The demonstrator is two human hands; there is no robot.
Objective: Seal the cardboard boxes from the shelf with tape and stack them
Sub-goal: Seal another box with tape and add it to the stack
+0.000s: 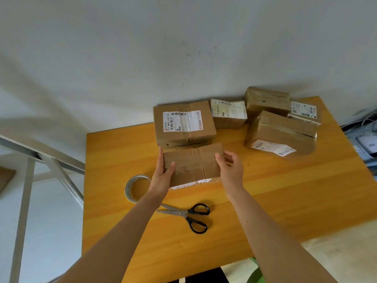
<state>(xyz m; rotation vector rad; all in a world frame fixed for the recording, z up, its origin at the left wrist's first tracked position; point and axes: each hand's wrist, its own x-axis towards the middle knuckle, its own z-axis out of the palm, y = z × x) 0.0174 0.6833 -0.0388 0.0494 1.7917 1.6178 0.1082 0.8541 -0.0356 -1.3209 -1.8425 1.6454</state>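
Note:
A small brown cardboard box [193,163] stands on the wooden table [285,201] in front of me. My left hand [162,176] grips its left end, thumb on top, fingers behind. My right hand [229,166] grips its right end. Directly behind it, touching, sits a larger box with a white label [183,123]. A roll of clear tape [135,187] lies flat just left of my left wrist. Black-handled scissors [187,215] lie open nearer me, between my forearms.
Several more labelled boxes are grouped at the table's back right: one with a white label [228,114], a tall one [267,101], a big tilted one [281,133]. A metal shelf frame [30,170] stands left. Cables and devices [365,137] lie right.

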